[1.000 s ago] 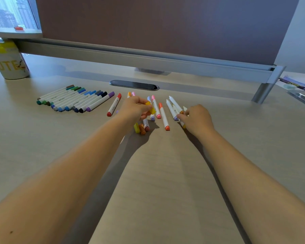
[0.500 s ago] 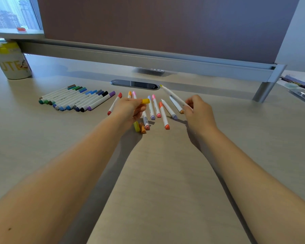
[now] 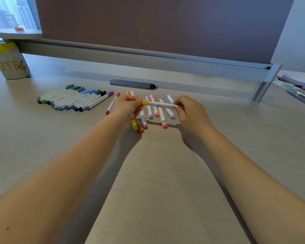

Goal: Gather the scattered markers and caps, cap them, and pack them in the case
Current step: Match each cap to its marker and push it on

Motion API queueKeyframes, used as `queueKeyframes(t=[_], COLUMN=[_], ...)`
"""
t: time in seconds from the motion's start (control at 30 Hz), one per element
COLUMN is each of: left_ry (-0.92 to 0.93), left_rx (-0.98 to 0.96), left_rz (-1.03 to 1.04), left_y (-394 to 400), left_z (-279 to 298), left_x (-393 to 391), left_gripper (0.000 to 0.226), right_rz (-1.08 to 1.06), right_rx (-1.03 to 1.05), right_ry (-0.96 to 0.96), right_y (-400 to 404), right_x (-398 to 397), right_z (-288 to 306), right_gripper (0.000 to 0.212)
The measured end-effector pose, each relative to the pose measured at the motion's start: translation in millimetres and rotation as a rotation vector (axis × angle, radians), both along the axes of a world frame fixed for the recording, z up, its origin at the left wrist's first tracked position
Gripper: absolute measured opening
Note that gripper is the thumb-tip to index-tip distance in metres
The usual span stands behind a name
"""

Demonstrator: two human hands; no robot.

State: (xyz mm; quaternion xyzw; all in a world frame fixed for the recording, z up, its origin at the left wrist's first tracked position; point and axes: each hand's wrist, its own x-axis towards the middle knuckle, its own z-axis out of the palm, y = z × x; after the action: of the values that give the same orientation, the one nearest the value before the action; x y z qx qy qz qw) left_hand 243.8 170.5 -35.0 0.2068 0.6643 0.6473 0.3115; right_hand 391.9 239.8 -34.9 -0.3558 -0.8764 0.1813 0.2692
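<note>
Left hand [image 3: 126,107] pinches the yellow plastic cap [image 3: 145,102]; right hand [image 3: 187,110] pinches the far end of the white-barrelled marker [image 3: 161,104]. Cap sits at the marker's tip, held level above the pale wood-grain desk [image 3: 157,173]. Loose pastel markers [image 3: 152,111] lie beneath, mid-desk. Neat row of capped markers [image 3: 74,99] towards the desk's left edge. White printed cup [image 3: 9,64] at far left corner.

pale desk [image 3: 165,182], marker row [image 3: 74,99], cup [image 3: 11,64]

Cup [image 3: 11,66] cut off at left edge; papers [image 3: 299,84] at right.
</note>
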Motion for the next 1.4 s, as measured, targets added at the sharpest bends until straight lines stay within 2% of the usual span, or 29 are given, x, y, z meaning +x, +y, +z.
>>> queueKeyframes(t=[0.17,0.33,0.53,0.63,0.77,0.97,1.1,1.23,1.4], left_ry=[0.227,0.263,0.424,0.555,0.744,0.891,0.897,0.864,0.866], left_rx=[-0.027,0.029,-0.048,-0.212,-0.531,-0.685,-0.712,-0.657,-0.762], left_rz=[-0.030,-0.008,-0.081,-0.121,-0.211,-0.231,-0.229,-0.229,-0.331], left_y=[1.1,5.9,0.0,-5.5,-11.5,-8.5,-6.8,-11.6,-18.2], left_z=[-1.9,-3.9,-14.0,-15.7,-22.8,-22.7,-26.3,-24.3,-21.7], left_x=[0.5,-2.8,-10.0,-16.4,-21.8,-12.2,-13.0,-15.1,-15.2], left_gripper=[0.020,0.019,0.031,0.045,0.031,0.037,0.038,0.040,0.060], right_rz=[0.030,0.008,0.015,-0.049,-0.180,-0.299,-0.328,-0.373,-0.339], right_rx=[0.021,0.031,0.027,-0.013,-0.147,-0.232,-0.187,-0.113,-0.066], right_ry=[-0.020,-0.051,-0.219,-0.171,-0.008,0.023,-0.001,-0.078,-0.150], right_y=[-3.8,-5.9,-4.7,-1.7,2.2,6.5,9.7,10.4,9.0], right_x=[-6.8,-13.3,-23.9,-24.3,-18.9,-12.1,-15.9,-19.9,-23.6], right_z=[1.2,12.0,20.9,18.7,8.2,-8.6,-18.1,-22.8,-29.4], right_gripper=[0.026,0.028,0.027,0.025,0.027,0.031,0.025,0.021,0.025])
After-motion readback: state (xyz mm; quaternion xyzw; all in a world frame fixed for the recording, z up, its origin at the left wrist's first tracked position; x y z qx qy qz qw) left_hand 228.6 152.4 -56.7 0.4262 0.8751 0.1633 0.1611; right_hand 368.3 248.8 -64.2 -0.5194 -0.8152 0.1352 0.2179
